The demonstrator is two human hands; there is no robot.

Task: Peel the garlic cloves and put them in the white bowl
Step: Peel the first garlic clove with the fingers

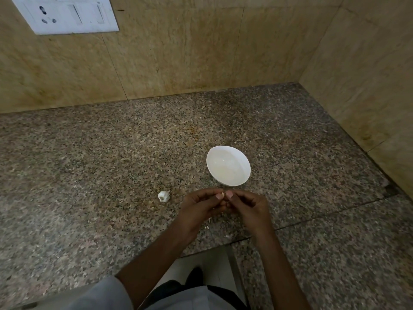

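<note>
A white bowl (228, 166) stands on the speckled granite counter (111, 164), and it looks empty. Just in front of the bowl, my left hand (201, 209) and my right hand (248, 208) meet above the counter. Both pinch a small garlic clove (222, 195) between their thumbs and fingertips; only its pale tip shows. A white garlic bulb (164, 196) lies on the counter to the left of my hands.
Beige stone walls close the counter at the back and on the right. A white switch and socket plate (64, 13) is on the back wall at the upper left. Small bits of garlic skin (209, 219) lie under my hands near the counter's front edge.
</note>
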